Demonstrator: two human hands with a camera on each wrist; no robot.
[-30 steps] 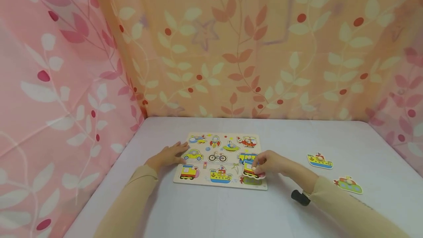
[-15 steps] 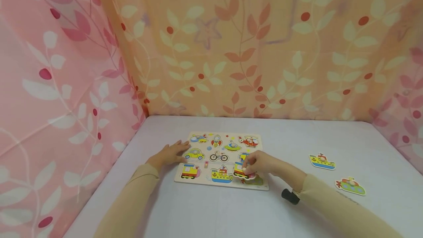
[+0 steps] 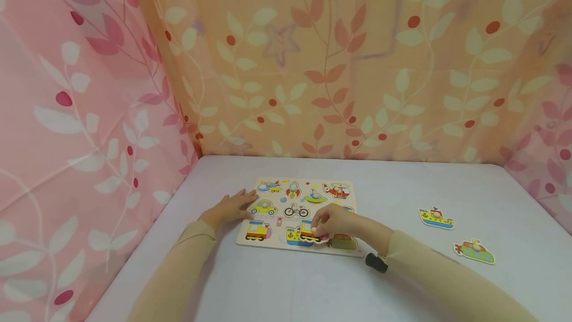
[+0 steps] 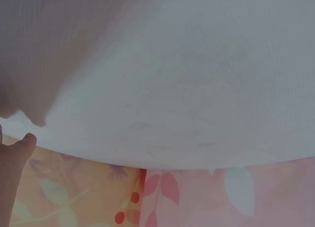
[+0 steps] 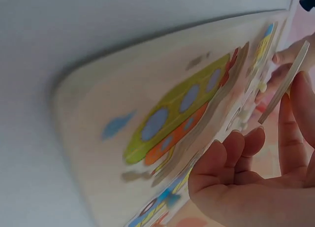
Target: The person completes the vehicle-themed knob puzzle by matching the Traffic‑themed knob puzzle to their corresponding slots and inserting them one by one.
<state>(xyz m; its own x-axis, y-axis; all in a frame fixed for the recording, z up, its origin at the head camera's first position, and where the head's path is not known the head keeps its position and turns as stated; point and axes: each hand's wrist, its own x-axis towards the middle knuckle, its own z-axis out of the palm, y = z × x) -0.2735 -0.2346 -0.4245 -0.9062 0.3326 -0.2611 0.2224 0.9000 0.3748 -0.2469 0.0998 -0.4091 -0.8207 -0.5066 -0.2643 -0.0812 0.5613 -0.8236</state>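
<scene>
My right hand [image 3: 338,221] pinches a train puzzle piece [image 3: 306,231] by its knob. In the head view the piece overlaps the printed boat [image 3: 292,238] of the wooden puzzle board [image 3: 273,245]. The right wrist view shows the held train piece [image 5: 287,84] edge-on, tilted above the board, near the submarine recess [image 5: 182,109]. My left hand [image 3: 229,209] rests at the board's left edge with fingers spread. At the front left of the board is the train recess [image 3: 257,231]. In the left wrist view only part of the left hand [image 4: 14,163] shows.
A boat piece [image 3: 436,217] and a submarine piece [image 3: 474,251] lie on the white table to the right. Knobbed pieces such as the car [image 3: 263,207], bicycle [image 3: 297,210] and helicopter [image 3: 337,190] sit in the board. Patterned curtains [image 3: 277,63] stand behind and beside the table.
My right hand has moved left across the board with the train piece, from over the submarine recess to over the boat recess. The left hand stays at the board's edge.
</scene>
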